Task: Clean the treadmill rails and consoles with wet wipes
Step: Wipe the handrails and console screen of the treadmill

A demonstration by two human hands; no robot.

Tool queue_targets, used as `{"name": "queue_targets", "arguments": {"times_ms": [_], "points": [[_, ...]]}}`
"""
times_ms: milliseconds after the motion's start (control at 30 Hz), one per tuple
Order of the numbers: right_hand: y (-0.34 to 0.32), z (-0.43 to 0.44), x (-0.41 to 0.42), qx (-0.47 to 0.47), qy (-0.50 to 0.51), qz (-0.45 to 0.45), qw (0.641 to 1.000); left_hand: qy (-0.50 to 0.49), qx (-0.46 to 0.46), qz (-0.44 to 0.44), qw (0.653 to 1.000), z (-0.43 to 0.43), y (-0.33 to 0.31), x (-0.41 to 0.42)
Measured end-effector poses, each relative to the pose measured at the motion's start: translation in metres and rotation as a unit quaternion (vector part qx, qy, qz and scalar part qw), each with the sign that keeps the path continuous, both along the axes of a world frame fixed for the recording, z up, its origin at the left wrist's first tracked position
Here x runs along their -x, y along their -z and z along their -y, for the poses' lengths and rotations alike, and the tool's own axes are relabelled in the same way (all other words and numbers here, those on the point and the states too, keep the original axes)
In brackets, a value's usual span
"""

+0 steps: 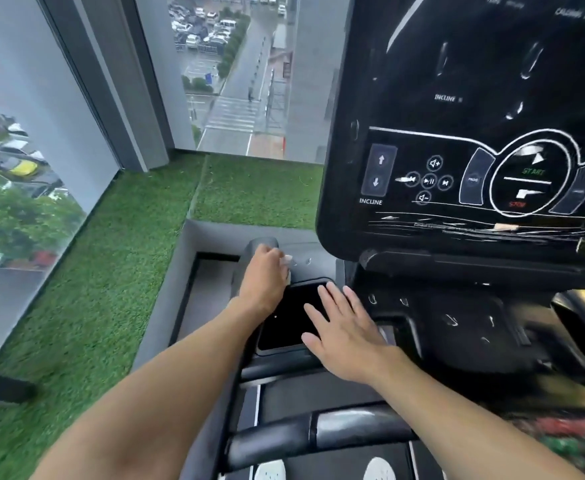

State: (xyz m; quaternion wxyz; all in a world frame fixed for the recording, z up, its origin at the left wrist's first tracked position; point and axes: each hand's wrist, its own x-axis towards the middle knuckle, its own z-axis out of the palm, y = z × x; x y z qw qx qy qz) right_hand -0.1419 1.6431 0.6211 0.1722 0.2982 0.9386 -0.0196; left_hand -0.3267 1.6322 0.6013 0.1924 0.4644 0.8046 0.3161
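Wipe [287,263], pale and bunched, sits on the treadmill's left rail [262,242] at the far left corner of the lower console [457,323], the left hand [263,280] curling its grip round it. Right hand [344,339] hovers nearer, grip open, fingers straight, flat over the black tray [280,323].

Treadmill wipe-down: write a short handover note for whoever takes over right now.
Left hand holds the wet wipe against the top end of the left rail, beside the black tray.
Right hand is open and flat over the tray's right edge, holding nothing.
Done: cannot tell which surfaces are already wiped.
Left: probably the console and the front crossbar; no spare wipes in view.
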Motion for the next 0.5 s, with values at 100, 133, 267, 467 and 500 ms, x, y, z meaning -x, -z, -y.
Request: {"name": "queue_targets", "arguments": {"times_ms": [100,133,267,467,500], "points": [[-0.001,0.002,0.003,-0.009,0.000,0.006,1.000,0.068,0.036,-0.021,0.997,-0.009,0.012,0.005],[-0.002,0.003,0.003,-0.010,-0.003,0.005,1.000,0.091,0.043,-0.031,0.994,-0.010,0.015,0.006],[0.000,0.003,0.004,-0.013,-0.007,0.006,1.000,0.144,0.025,-0.067,0.987,-0.016,0.024,0.013],[0.004,0.002,0.003,-0.028,-0.013,-0.001,1.000,0.075,0.005,-0.147,0.986,-0.030,0.014,0.017],[0.005,0.002,0.003,-0.027,-0.015,-0.004,1.000,0.064,0.001,-0.164,0.984,-0.030,0.015,0.018]]}}
